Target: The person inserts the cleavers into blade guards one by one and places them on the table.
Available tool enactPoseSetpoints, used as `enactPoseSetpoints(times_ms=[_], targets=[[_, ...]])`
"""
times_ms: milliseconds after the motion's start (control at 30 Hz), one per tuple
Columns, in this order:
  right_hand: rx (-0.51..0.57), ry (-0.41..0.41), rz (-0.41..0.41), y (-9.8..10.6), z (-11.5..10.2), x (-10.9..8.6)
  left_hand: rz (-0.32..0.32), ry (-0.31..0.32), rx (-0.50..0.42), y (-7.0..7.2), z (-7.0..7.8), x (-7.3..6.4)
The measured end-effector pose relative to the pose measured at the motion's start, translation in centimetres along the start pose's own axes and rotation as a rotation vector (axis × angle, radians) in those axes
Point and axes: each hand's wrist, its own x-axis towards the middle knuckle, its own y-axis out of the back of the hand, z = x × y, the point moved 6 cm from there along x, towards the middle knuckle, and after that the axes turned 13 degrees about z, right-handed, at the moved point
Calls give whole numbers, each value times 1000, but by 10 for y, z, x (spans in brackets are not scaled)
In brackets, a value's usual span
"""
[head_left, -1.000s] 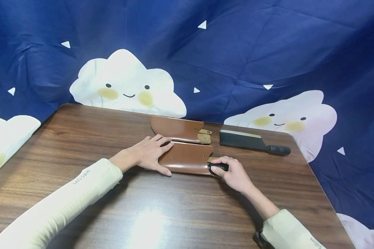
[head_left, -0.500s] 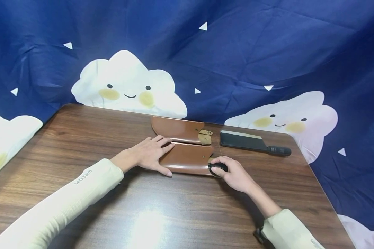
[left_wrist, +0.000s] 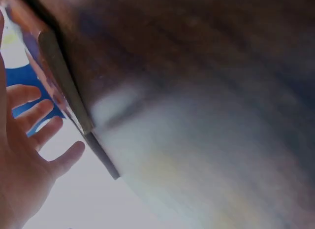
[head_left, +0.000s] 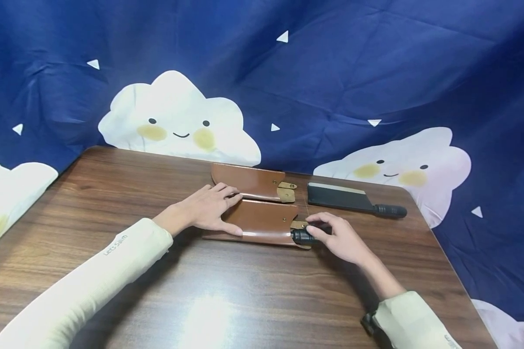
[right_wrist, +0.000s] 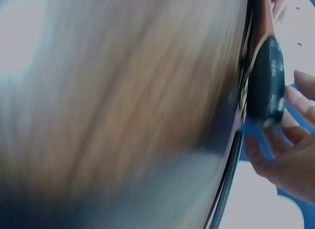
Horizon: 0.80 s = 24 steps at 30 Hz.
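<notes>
We are reading "Let's Slim" on our left sleeve (head_left: 135,247); the lettering on our right sleeve (head_left: 412,315) is showing too small to read. The near brown sheath (head_left: 266,218) is lying on the table (head_left: 266,281), a black handle (head_left: 302,236) sticking out of its right end. Our left hand (head_left: 209,208) is covering its left end, fingers straight and spread. Our right hand (head_left: 340,240), fingers loosely curved, is hovering beside the handle's tip; whether they are touching, we cannot tell. A far brown sheath (head_left: 249,180) is lying just behind, a black cleaver (head_left: 338,198) to its right.
</notes>
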Motion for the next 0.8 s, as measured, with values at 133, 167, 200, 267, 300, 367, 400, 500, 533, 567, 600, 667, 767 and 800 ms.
enactPoseSetpoints(times_ms=[133, 167, 200, 267, 300, 367, 400, 500, 533, 567, 600, 667, 767, 800], targets=[[22, -33, 32, 13, 15, 4, 37, -4, 12, 3, -5, 7], [24, -38, 42, 16, 18, 5, 44, 0, 10, 3, -7, 8], [27, -43, 51, 20, 21, 6, 53, 6, 6, 4, -9, 9], [27, -45, 71, 26, 28, 8, 67, 17, -5, 4, -12, 11], [26, -45, 80, 29, 32, 8, 74, 24, -14, 4, -14, 12], [9, -41, 98, 35, 39, 9, 83, 34, -27, 4, -17, 14], [2, -43, 106, 38, 42, 10, 90, 37, -31, 4, -19, 15], [-25, -56, 117, 46, 53, 12, 105, 57, -41, 3, -25, 19], [-30, -61, 119, 49, 57, 13, 110, 64, -43, 2, -27, 21], [-35, -68, 122, 52, 60, 14, 117, 70, -48, 2, -29, 22], [-35, -76, 126, 55, 63, 16, 121, 77, -54, 1, -31, 24], [-43, -96, 136, 61, 69, 18, 137, 86, -68, 0, -35, 27], [-56, -119, 165, 70, 77, 20, 163, 103, -86, -2, -43, 34], [-60, -128, 175, 73, 79, 20, 171, 112, -90, -2, -46, 36]])
